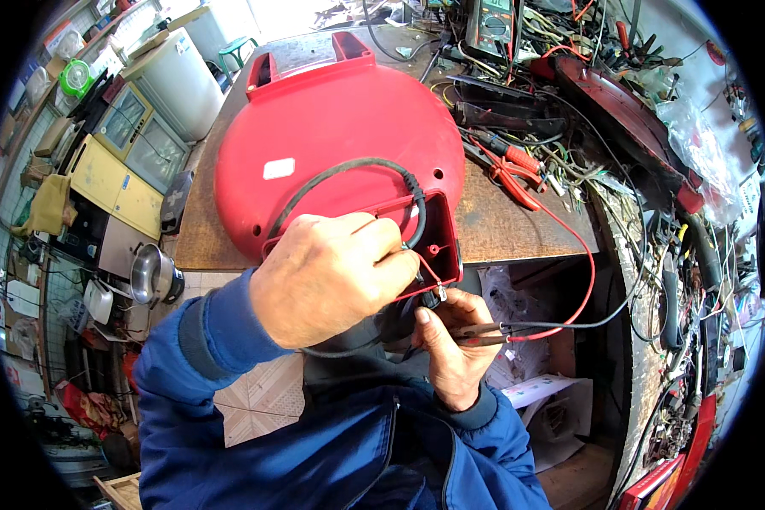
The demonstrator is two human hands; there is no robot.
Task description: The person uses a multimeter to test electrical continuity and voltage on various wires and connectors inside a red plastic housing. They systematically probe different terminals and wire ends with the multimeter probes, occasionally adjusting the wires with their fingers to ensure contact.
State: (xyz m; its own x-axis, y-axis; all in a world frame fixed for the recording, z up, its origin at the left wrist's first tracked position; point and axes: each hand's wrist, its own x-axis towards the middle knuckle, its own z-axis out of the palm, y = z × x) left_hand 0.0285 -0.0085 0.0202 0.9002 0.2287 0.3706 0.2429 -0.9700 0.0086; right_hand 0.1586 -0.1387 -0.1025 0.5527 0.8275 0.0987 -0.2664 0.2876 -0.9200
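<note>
Both hands working at the open compartment of a red housing

The left hand [323, 272] is curling over the near rim of the red housing [340, 161], fingers bunched; whether it is gripping anything underneath isn't showing. The right hand [457, 348], just beyond the housing's near right corner, is closing thumb against fingers on test probes [482, 337], with a dark connector [431, 299] sitting at the fingertips. The housing is resting on the workbench [531, 236], its open compartment [440, 225] jutting past the near edge.

Handling, judged by eye: the shell is looking like hard moulded plastic, stiff, smooth, rather slippery, probably light for its bulk; best hold is the raised bracket [348, 48] on its far side or the compartment wall, whose thin lip could crack. The thick black cord [348, 164] arching over the housing is looking springy; the red lead [582, 255], looping out to its right, is looking limp and easy to snag.

Edges and room: bare bench is showing left of the housing. To its right, red-handled tools [518, 174] and tangled wires are crowding the bench; a multimeter [490, 30] is standing beyond, far right. Below its overhanging part, the lap is sitting close.
</note>
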